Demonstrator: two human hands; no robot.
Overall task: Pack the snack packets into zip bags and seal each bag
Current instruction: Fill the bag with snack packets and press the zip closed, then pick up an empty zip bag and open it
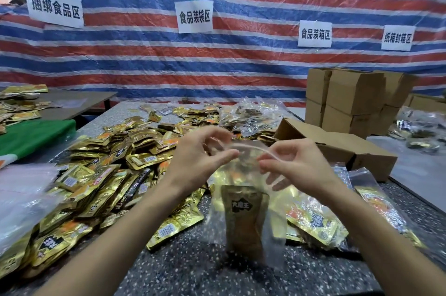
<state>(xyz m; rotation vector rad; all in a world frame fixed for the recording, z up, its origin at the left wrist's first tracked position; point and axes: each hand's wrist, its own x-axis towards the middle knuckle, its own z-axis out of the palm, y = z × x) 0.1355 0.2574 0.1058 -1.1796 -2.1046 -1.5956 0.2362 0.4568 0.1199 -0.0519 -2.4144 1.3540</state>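
Observation:
A clear zip bag [243, 223] hangs upright above the speckled table [183, 269], with gold snack packets [246, 211] inside it. My left hand [200, 158] pinches the bag's top edge at its left side. My right hand [292, 165] pinches the same zip strip at its right side. The strip between them arches upward and looks parted. A big heap of loose gold snack packets [115, 165] covers the table to the left of the bag.
Filled zip bags [321, 218] lie to the right of the hanging bag, and more [251, 114] pile at the back. An open flat carton [337, 148] lies at right, stacked cartons [350, 100] behind it. Empty clear bags [21, 194] lie at far left.

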